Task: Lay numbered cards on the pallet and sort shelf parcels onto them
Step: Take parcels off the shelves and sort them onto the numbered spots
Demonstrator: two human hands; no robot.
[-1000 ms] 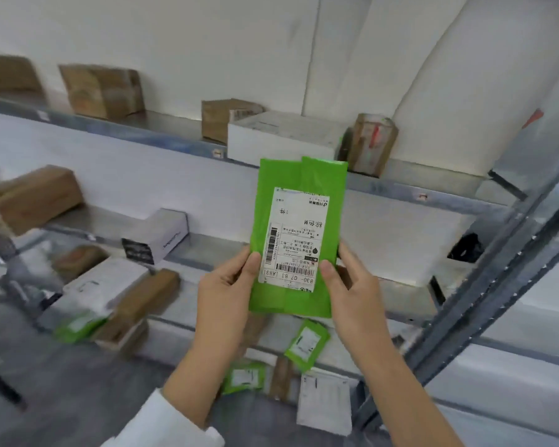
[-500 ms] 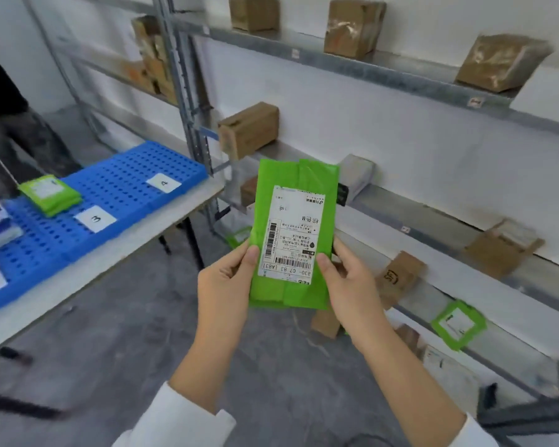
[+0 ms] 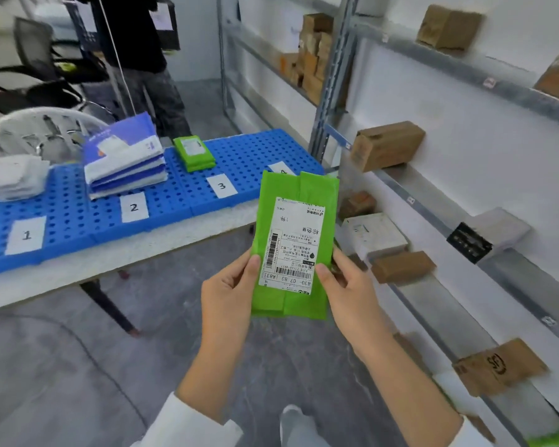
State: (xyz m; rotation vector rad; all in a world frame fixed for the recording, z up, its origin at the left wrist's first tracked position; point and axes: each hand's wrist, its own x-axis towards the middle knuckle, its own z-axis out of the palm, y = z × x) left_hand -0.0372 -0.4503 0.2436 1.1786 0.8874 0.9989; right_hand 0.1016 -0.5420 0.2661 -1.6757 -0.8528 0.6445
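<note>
Green parcel [image 3: 296,201] is up in the air, upright, held just right of the blue pallet [image 3: 75,204] and in front of its near right corner, white label [image 3: 292,243] facing the camera. Left hand [image 3: 228,295] pinches the lower left edge, thumb on the front and fingers behind; right hand [image 3: 349,291] grips the lower right edge the same way. On the pallet, along its front edge, sit card 1 [image 3: 26,235], card 2 [image 3: 134,207] and card 3 [image 3: 221,186], with card 4 [image 3: 281,169] peeking out behind the parcel's top. Behind card 3, a small stack of green parcels [image 3: 194,154]; behind card 2, blue-and-white mailers [image 3: 125,159]; behind card 1, pale pouches [image 3: 12,175]. Right of the pallet, metal shelves [image 3: 433,201] carry brown boxes [image 3: 386,145].
</note>
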